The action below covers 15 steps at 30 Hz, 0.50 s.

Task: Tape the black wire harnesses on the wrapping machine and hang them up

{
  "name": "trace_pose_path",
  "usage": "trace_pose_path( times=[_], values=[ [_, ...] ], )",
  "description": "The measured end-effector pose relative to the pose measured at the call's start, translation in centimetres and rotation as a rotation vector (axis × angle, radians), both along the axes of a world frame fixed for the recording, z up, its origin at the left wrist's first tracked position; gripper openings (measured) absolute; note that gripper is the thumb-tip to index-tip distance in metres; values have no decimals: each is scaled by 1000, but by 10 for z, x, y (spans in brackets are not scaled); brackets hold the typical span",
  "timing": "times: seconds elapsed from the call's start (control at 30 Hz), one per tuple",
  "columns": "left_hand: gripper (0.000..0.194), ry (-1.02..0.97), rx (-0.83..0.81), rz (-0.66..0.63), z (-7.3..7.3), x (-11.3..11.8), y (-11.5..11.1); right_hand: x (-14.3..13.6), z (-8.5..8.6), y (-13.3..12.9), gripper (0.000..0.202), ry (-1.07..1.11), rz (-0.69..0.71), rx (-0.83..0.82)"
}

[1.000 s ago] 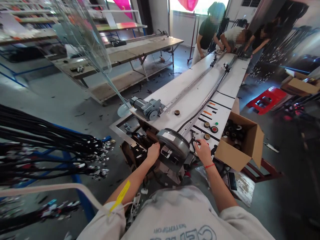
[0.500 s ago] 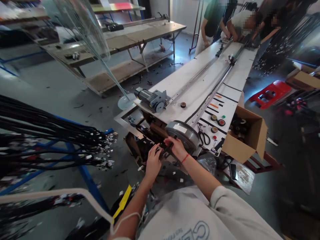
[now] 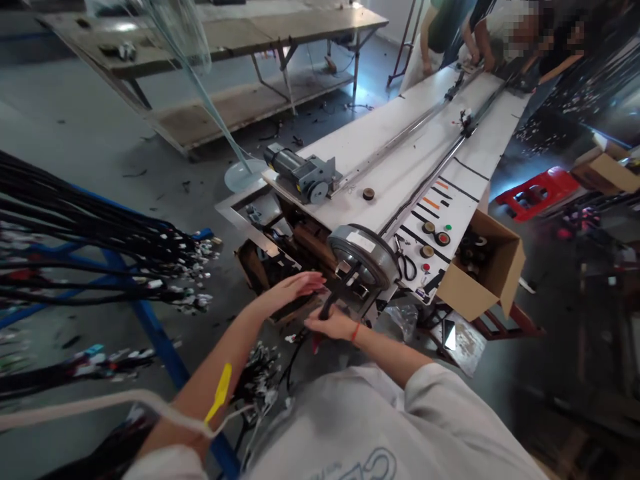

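My right hand (image 3: 331, 325) is closed around a black cable bundle (image 3: 344, 285) in front of the machine. The bundle runs from the middle of a grey ring-shaped machine head (image 3: 385, 257) down to my fist. My left hand (image 3: 300, 287) is open, its fingers stretched toward the bundle, with a small gap to it. Behind the ring, a long rail (image 3: 440, 170) stretches away along the white table (image 3: 345, 223). Below my right hand, dark wires and white connectors (image 3: 263, 373) hang beside my body.
A grey motor (image 3: 300, 175) is mounted at the table's near left corner. Scissors (image 3: 406, 263) and tape rolls (image 3: 429, 228) lie at the right edge, next to a cardboard box (image 3: 475, 283). Black harnesses hang from a blue rack (image 3: 155, 340) at left. Several people work at the far end.
My right hand has pulled back toward my body with the black bundle, baring a length of it before the ring. My left hand has come off the bundle, moving left with its fingers straightened.
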<state>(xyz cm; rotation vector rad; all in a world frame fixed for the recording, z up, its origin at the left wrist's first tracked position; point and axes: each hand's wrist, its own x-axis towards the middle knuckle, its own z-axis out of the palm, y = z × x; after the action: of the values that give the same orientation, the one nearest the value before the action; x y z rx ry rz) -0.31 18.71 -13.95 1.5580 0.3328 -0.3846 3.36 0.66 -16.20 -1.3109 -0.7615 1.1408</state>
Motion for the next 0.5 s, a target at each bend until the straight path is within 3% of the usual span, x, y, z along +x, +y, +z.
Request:
trace_pose_path(
  times=[0.1, 0.17, 0.27, 0.37, 0.5],
  values=[
    [54, 48, -105, -107, 30, 54, -35, -31, -7, 5, 45, -174, 326, 70],
    [49, 73, -153, -140, 45, 65, -53, -46, -9, 10, 37, -254, 389, 121],
    [40, 96, -213, -127, 64, 50, -59, -50, -4, 16, 31, -436, 249, 39],
    [32, 24, -225, -36, 80, 24, -47, -35, -6, 28, 19, -614, 91, -136],
    [30, -150, -96, -25, 89, 1, -35, -23, -20, 54, 18, -549, 84, -267]
  ],
)
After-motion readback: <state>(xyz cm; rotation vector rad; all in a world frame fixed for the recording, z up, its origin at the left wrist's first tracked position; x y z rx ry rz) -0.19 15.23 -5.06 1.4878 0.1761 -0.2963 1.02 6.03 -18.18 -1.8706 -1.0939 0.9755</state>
